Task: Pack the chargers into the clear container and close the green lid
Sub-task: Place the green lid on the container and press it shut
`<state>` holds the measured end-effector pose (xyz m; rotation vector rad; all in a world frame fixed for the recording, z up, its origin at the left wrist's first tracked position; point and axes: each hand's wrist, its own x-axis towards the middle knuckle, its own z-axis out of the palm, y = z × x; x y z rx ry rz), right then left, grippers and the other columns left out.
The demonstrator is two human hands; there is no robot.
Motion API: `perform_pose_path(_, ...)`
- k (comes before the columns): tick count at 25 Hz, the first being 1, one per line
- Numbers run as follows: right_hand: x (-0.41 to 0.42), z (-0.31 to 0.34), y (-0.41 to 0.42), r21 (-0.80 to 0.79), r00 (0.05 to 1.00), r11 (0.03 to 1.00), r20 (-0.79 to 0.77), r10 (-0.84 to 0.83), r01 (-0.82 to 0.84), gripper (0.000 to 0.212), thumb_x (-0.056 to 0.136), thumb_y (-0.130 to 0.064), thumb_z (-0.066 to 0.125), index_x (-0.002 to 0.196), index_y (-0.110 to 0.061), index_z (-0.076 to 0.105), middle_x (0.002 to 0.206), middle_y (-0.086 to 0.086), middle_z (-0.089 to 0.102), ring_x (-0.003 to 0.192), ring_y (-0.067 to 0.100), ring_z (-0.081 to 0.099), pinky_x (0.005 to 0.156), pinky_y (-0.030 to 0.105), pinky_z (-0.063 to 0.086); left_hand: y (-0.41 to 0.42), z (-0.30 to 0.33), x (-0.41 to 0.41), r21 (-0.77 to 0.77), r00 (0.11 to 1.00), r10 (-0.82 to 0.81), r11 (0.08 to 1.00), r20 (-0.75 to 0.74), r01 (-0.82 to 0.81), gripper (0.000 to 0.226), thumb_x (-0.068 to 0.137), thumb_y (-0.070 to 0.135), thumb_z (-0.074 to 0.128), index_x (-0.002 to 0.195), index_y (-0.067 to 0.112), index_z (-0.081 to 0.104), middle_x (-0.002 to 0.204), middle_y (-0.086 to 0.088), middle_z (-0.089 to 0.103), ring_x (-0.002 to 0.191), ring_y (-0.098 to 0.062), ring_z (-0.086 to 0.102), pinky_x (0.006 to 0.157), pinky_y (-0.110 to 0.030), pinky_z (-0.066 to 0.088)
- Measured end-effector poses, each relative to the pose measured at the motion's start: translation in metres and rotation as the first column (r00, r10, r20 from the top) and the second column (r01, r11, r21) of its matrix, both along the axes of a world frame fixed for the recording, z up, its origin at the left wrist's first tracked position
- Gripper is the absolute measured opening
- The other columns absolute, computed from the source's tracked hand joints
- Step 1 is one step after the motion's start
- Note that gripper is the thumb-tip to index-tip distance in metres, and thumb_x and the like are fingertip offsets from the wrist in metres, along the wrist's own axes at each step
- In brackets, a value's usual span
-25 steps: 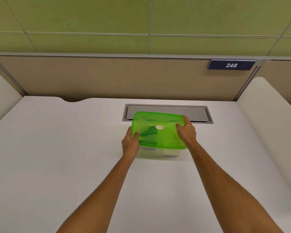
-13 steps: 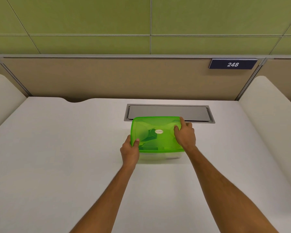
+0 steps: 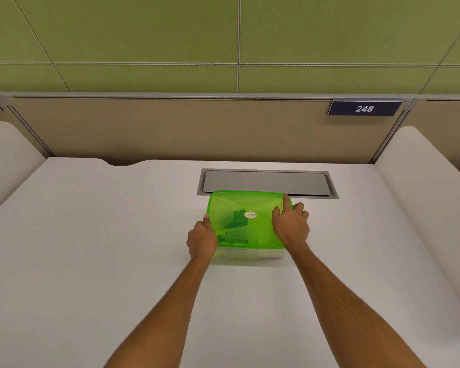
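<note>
Writing reads "248" on a dark blue nameplate (image 3: 364, 108) on the tan partition; the oval sticker (image 3: 250, 214) on the translucent green lid (image 3: 239, 208) is illegible. Lid sits atop the clear plastic container (image 3: 250, 254) on the white desk (image 3: 91, 248), beside a grey cable hatch (image 3: 266, 180). Left hand (image 3: 202, 239) clasps its left edge; right hand (image 3: 290, 225) presses flat, fingers spread, on top.

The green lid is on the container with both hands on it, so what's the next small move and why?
Probably press down along the right edge and far right corner to seat the green lid. The right hand lies flat on that side with a finger reaching the far corner, while the left hand steadies the left edge. The lid covers the clear container, but whether it has snapped shut cannot be told.
</note>
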<state>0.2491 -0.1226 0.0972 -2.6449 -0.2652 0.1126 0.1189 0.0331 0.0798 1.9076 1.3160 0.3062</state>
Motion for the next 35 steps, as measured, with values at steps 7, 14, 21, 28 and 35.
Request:
perform_pose_path(7,-0.001,0.002,0.0,-0.018,1.0,1.0,0.005,0.008,-0.008,0.054,0.099,-0.04,0.034,0.15,-0.026,0.026,0.129,0.018,0.042,0.116,0.037,0.045,0.08,0.044,0.049,0.006,-0.006,0.001,0.004,1.0,-0.031,1.0,0.005,0.031,0.056,0.099,0.049,0.023,0.082,0.006,0.055,0.081,-0.019,0.066,0.063,-0.039,0.065,0.058,-0.037,0.054)
perform_pose_path(14,0.002,0.0,0.002,-0.041,1.0,0.999,0.005,0.004,-0.004,0.053,0.1,-0.041,0.032,0.15,-0.026,0.026,0.131,0.018,0.042,0.116,0.037,0.045,0.079,0.044,0.05,0.042,0.013,0.018,-0.075,0.943,-0.277,0.961,-0.184,0.267,0.039,0.095,0.031,0.035,0.112,0.006,0.058,0.114,-0.02,0.062,0.098,-0.036,0.06,0.083,-0.034,0.048)
perform_pose_path(21,0.002,0.0,0.003,-0.029,1.0,1.0,0.003,-0.001,0.001,0.052,0.1,-0.042,0.032,0.149,-0.027,0.026,0.13,0.016,0.042,0.116,0.036,0.046,0.078,0.044,0.051,0.055,0.023,0.074,0.001,0.929,-0.35,0.936,-0.119,0.352,0.044,0.102,0.032,0.027,0.13,0.004,0.048,0.136,-0.021,0.047,0.122,-0.035,0.046,0.098,-0.039,0.036)
perform_pose_path(28,0.004,-0.003,0.003,-0.033,1.0,0.999,0.015,-0.015,0.016,0.052,0.1,-0.042,0.032,0.149,-0.027,0.027,0.128,0.014,0.042,0.115,0.033,0.046,0.076,0.042,0.051,0.072,0.019,0.105,0.027,0.93,-0.299,0.95,-0.212,0.312,0.05,0.101,0.033,0.024,0.12,0.001,0.057,0.129,-0.022,0.056,0.116,-0.036,0.052,0.094,-0.037,0.041)
perform_pose_path(35,0.006,-0.005,0.004,-0.048,0.999,0.999,0.035,-0.018,0.019,0.051,0.1,-0.041,0.031,0.149,-0.026,0.027,0.129,0.014,0.043,0.115,0.033,0.047,0.075,0.041,0.052,0.077,0.017,0.114,0.011,0.934,-0.264,0.962,-0.24,0.274,0.04,0.1,0.018,0.028,0.115,-0.003,0.058,0.125,-0.021,0.058,0.112,-0.036,0.054,0.086,-0.036,0.043)
